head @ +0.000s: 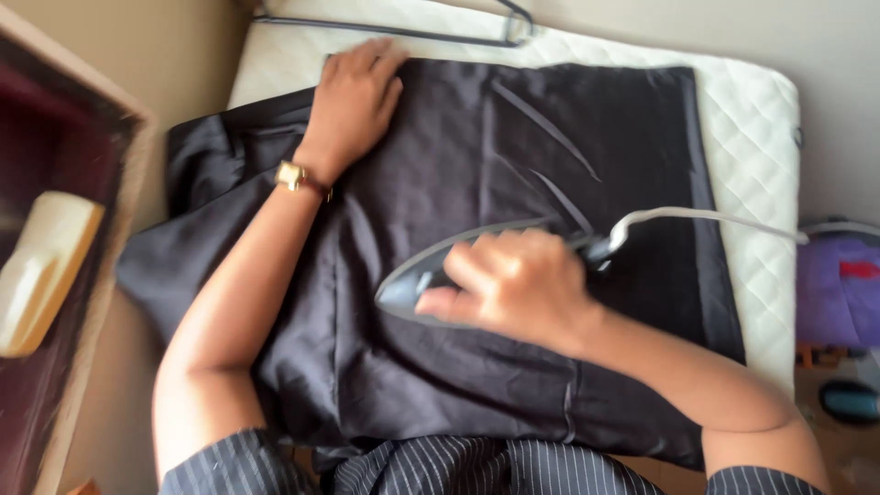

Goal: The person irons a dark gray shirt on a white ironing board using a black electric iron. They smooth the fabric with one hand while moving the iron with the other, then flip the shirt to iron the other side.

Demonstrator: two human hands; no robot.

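Gripping the iron point(431, 270) with curled fingers, the right hand point(513, 289) rests it on the black garment point(477, 367) spread over the white board point(761, 137); the left hand point(353, 101) lies seemingly flat, fingers open, on the cloth.

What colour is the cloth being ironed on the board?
Black, or very dark charcoal: the cloth under the iron, seen in the head view.

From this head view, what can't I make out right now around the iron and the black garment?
- Dark grey iron: its handle and top are covered by the right hand and blurred by motion.
- Black fabric garment: near hem hidden by the arms and striped sleeves.
- Dark wire hanger: cut off by the top edge.
- White cord: its end is out of sight.
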